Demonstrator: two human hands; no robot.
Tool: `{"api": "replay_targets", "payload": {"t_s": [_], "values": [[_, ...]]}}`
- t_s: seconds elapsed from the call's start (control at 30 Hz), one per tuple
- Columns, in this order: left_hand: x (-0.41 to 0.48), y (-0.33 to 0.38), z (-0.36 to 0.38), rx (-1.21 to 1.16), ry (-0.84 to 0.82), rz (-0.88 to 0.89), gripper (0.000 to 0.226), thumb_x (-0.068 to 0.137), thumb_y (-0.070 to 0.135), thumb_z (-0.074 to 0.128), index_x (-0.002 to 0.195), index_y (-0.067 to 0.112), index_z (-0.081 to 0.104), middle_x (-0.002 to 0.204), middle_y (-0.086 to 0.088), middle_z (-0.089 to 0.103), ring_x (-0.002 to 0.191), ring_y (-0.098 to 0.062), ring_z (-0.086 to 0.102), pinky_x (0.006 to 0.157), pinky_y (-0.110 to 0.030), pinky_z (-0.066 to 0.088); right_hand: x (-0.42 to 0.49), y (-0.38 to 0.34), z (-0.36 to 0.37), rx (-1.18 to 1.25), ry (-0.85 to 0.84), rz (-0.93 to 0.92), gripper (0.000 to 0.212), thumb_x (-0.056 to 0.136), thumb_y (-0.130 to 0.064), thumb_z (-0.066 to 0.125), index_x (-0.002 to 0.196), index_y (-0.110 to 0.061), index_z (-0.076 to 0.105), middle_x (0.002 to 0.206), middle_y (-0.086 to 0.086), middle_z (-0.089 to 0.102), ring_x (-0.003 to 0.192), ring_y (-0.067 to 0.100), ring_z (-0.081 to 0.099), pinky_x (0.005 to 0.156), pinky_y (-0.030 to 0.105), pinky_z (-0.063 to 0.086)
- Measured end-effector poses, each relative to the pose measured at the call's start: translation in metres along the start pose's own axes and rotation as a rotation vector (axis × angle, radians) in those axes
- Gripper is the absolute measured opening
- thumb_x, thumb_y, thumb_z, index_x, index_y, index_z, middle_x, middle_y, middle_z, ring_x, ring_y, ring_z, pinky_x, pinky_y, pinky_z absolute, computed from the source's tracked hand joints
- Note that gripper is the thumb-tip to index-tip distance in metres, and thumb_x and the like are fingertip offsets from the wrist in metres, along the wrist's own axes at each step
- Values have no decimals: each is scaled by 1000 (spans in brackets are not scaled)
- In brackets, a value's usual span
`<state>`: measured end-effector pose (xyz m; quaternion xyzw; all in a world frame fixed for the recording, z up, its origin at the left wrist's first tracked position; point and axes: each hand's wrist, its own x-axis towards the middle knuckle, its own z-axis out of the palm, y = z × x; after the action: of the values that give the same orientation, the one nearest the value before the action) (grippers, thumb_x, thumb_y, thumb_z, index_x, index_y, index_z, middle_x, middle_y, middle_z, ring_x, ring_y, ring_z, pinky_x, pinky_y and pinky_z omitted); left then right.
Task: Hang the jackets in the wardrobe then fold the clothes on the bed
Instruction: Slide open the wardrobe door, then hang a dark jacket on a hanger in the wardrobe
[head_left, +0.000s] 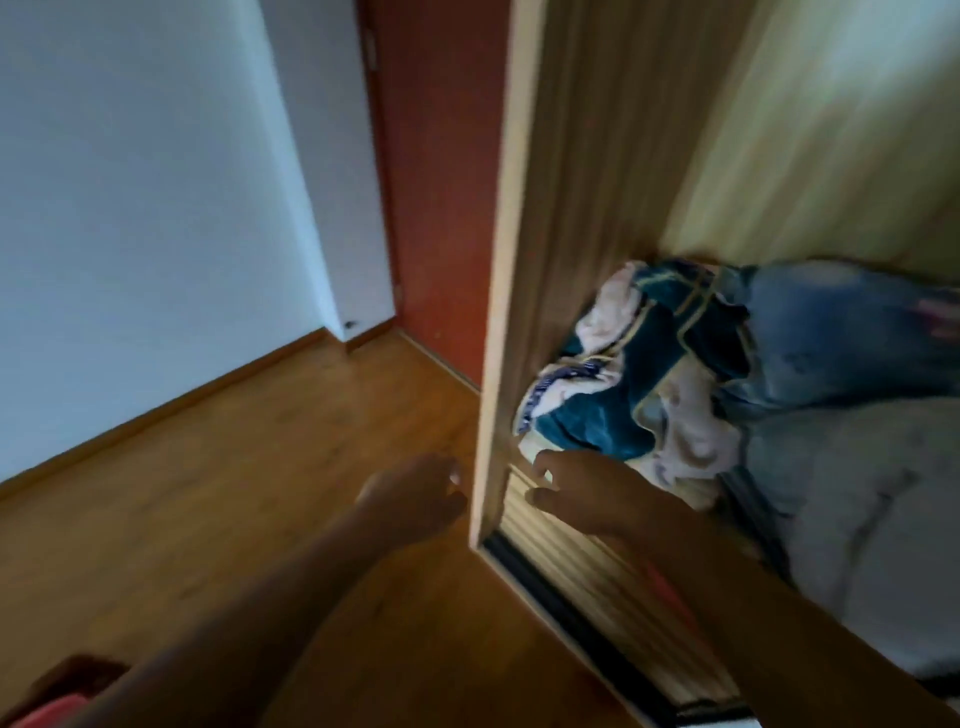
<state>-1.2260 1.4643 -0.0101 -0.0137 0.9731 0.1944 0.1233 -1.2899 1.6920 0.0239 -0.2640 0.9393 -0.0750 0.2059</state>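
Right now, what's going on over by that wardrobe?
A person reaches both bare hands toward the wardrobe's front edge post. The left hand is outside it, over the wood floor; the right hand is just inside, near a teal and pink blanket heaped beside denim. Neither hand holds anything, and no jacket is visible.

Motion-blurred frame; jeans cut off at right edge.

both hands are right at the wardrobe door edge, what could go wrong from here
1. The left hand and right hand sit either side of the sliding door edge; fingers could get pinched if it slides.
2. The teal and pink blanket bulges toward the opening and may snag the door or spill out.
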Motion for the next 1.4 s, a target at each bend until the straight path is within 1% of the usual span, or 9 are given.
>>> {"api": "replay_targets", "payload": {"t_s": [0.13, 0.2, 0.37, 0.53, 0.6, 0.8, 0.93, 1.1, 1.4], "values": [[-79, -83, -12, -49, 63, -267, 29, 96, 44, 50, 121, 30, 57, 124, 3, 62, 113, -20, 61, 92, -36, 51, 49, -102, 15, -59, -104, -250, 37, 97, -52, 55, 121, -24, 58, 116, -1, 67, 97, 17, 65, 86, 36, 54], [-126, -114, -12, -80, 99, -410, 31, 98, 44, 51, 124, 31, 57, 125, 4, 62, 111, -21, 62, 91, -37, 53, 63, -155, 26, -106, -168, -378, 40, 98, -54, 53, 125, -25, 56, 116, -2, 65, 93, 16, 63, 83, 37, 56], [-253, -149, 11, -187, 245, -807, 31, 93, 41, 55, 120, 27, 61, 122, 2, 65, 110, -21, 63, 88, -34, 51, 64, -284, 69, -303, -297, -739, 40, 101, -54, 49, 131, -28, 52, 105, -6, 60, 78, 14, 63, 69, 36, 56], [-364, -122, 57, -292, 374, -1147, 28, 91, 40, 51, 108, 21, 63, 109, -1, 65, 103, -24, 64, 84, -38, 53, 20, -379, 127, -473, -388, -1045, 42, 97, -56, 52, 129, -30, 54, 126, 0, 62, 108, 20, 61, 87, 40, 52], [-402, -98, 80, -343, 410, -1272, 29, 90, 40, 50, 107, 21, 63, 107, -1, 64, 101, -24, 64, 84, -40, 54, -8, -403, 151, -520, -445, -1154, 41, 95, -56, 53, 128, -31, 54, 127, 0, 63, 111, 21, 60, 92, 41, 51], [-477, -24, 152, -481, 540, -1606, 26, 88, 35, 52, 106, 20, 64, 107, -2, 67, 101, -25, 63, 85, -41, 53, -97, -430, 225, -633, -607, -1445, 41, 95, -56, 55, 128, -32, 54, 122, -4, 64, 108, 16, 61, 84, 34, 49], [-505, 19, 191, -532, 632, -1743, 34, 90, 41, 54, 119, 25, 61, 116, 2, 65, 109, -19, 62, 93, -35, 51, -147, -431, 251, -752, -673, -1553, 40, 93, -58, 55, 124, -33, 55, 121, -4, 64, 106, 17, 61, 92, 41, 53], [-535, 39, 209, -567, 728, -1845, 34, 89, 42, 53, 119, 27, 62, 116, 2, 65, 109, -20, 62, 93, -36, 50, -190, -452, 261, -785, -638, -1681, 39, 93, -58, 55, 124, -33, 55, 120, -3, 64, 106, 19, 62, 92, 42, 53], [-599, 15, 227, -585, 752, -1824, 38, 89, 46, 50, 123, 30, 60, 117, 5, 63, 110, -16, 61, 95, -35, 49, -235, -494, 293, -809, -618, -1678, 37, 93, -57, 56, 118, -30, 58, 116, -3, 66, 104, 20, 63, 90, 39, 53]]}}
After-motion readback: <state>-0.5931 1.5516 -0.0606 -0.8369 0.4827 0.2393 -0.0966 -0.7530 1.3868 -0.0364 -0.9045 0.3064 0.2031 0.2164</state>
